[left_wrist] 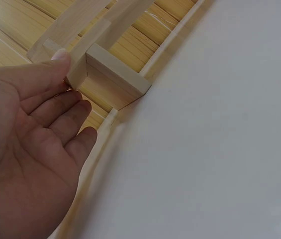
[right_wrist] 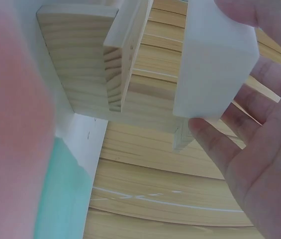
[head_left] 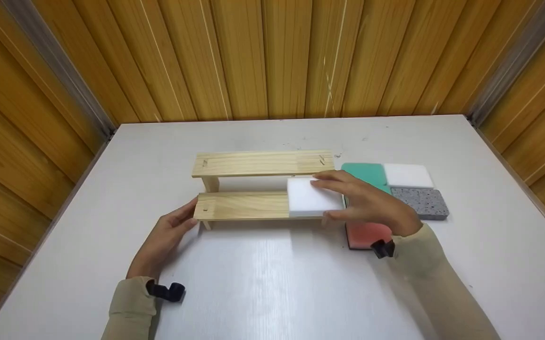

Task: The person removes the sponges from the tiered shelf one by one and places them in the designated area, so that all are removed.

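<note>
A two-tier wooden rack point(head_left: 244, 205) of pale boards stands on the white table. My left hand point(head_left: 171, 236) holds the left end of its lower board, thumb at the front edge and fingers at the end; the left wrist view shows this hand point(left_wrist: 36, 129) beside the rack's leg point(left_wrist: 113, 77). Between the thumb and fingers of my right hand point(head_left: 371, 200) is a white sponge block point(head_left: 312, 196), over the right end of the lower board. In the right wrist view a gap shows between the sponge point(right_wrist: 217, 64) and the board point(right_wrist: 125, 55).
Right of the rack lie a green sponge point(head_left: 362, 172), another white sponge point(head_left: 409, 175), a speckled grey sponge point(head_left: 421, 203) and a red sponge point(head_left: 366, 235), partly under my right hand. Wood-patterned walls point(head_left: 286, 56) border the table point(head_left: 253, 283).
</note>
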The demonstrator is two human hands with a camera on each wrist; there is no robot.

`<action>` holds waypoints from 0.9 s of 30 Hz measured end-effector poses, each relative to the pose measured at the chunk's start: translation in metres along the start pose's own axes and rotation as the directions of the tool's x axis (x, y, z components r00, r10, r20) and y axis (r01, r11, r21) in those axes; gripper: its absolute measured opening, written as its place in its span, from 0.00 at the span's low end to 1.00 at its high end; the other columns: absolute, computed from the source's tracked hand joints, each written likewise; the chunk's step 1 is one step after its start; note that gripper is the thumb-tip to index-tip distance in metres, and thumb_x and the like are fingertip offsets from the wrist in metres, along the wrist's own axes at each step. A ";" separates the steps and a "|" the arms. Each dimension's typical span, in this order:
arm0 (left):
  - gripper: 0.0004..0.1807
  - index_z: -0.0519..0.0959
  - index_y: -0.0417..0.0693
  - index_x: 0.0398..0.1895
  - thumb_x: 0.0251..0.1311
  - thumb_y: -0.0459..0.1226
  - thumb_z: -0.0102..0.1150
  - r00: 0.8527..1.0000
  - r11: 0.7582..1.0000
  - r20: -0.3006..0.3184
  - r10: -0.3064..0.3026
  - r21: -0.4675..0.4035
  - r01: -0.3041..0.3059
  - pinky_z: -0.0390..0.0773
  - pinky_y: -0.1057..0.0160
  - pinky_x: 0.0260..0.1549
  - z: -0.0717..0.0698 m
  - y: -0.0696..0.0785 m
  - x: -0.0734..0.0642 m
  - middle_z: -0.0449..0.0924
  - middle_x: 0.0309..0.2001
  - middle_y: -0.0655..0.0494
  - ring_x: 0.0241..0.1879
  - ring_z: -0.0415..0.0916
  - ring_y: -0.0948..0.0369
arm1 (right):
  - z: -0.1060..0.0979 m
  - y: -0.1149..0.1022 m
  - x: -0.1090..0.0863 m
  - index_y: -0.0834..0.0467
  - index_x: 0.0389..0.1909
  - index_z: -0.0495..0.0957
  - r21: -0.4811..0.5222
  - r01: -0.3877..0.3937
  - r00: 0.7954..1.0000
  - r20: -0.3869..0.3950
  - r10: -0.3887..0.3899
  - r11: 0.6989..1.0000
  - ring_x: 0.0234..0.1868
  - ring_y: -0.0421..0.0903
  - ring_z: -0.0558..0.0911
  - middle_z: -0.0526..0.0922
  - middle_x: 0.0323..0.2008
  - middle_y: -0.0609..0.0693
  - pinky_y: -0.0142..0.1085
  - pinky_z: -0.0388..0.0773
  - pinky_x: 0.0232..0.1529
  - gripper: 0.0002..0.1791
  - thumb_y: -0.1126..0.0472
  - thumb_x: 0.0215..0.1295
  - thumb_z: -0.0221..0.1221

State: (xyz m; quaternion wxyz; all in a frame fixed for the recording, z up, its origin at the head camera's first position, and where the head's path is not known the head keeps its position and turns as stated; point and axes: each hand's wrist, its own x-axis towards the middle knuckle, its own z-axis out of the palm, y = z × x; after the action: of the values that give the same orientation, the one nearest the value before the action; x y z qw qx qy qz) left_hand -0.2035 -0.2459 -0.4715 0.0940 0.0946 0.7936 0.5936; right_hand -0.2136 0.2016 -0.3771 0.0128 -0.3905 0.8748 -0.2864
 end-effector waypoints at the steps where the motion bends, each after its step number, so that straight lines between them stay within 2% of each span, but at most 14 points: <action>1: 0.33 0.59 0.51 0.73 0.67 0.43 0.55 1.000 1.000 0.001 0.000 0.001 0.000 0.58 0.67 0.68 0.000 0.000 0.000 0.58 0.73 0.57 0.73 0.55 0.61 | 0.000 0.001 -0.001 0.58 0.67 0.68 0.003 -0.006 1.000 -0.002 0.006 1.000 0.71 0.54 0.63 0.65 0.69 0.52 0.51 0.66 0.67 0.37 0.60 0.55 0.69; 4: 0.32 0.59 0.52 0.73 0.67 0.44 0.54 1.000 1.000 0.003 -0.004 0.008 0.004 0.57 0.64 0.69 0.000 0.001 0.000 0.58 0.73 0.57 0.73 0.54 0.60 | -0.002 0.002 -0.004 0.57 0.67 0.68 -0.007 -0.025 1.000 -0.007 0.025 1.000 0.70 0.54 0.63 0.65 0.69 0.52 0.52 0.66 0.67 0.36 0.60 0.55 0.68; 14: 0.33 0.58 0.51 0.73 0.67 0.41 0.55 1.000 1.000 -0.003 -0.020 -0.020 0.020 0.59 0.66 0.68 0.001 -0.001 0.001 0.56 0.74 0.57 0.73 0.54 0.60 | -0.004 0.008 -0.014 0.59 0.65 0.70 -0.049 -0.035 0.999 -0.022 0.034 0.998 0.68 0.55 0.66 0.68 0.67 0.53 0.51 0.70 0.63 0.35 0.62 0.54 0.69; 20: 0.32 0.59 0.52 0.73 0.67 0.40 0.54 0.999 0.999 -0.005 -0.038 -0.020 0.038 0.57 0.63 0.69 0.001 0.001 0.001 0.56 0.74 0.59 0.74 0.53 0.60 | -0.008 0.012 -0.022 0.60 0.64 0.71 -0.064 -0.051 0.998 -0.035 0.049 0.997 0.68 0.57 0.65 0.69 0.67 0.55 0.52 0.71 0.61 0.35 0.63 0.53 0.69; 27: 0.32 0.59 0.52 0.73 0.67 0.42 0.55 1.000 1.000 0.000 -0.015 -0.007 0.015 0.57 0.64 0.69 0.001 0.001 0.001 0.57 0.74 0.59 0.73 0.53 0.61 | -0.013 0.017 -0.032 0.60 0.65 0.70 -0.061 -0.059 0.997 -0.046 0.056 0.996 0.68 0.56 0.65 0.68 0.67 0.55 0.48 0.74 0.59 0.35 0.68 0.53 0.67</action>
State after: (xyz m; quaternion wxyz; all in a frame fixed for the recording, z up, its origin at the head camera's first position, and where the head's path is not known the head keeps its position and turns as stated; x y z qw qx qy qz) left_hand -0.2046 -0.2447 -0.4708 0.0985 0.0882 0.7922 0.5958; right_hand -0.2056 0.2392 -0.3814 -0.0108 -0.3589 0.8943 -0.2671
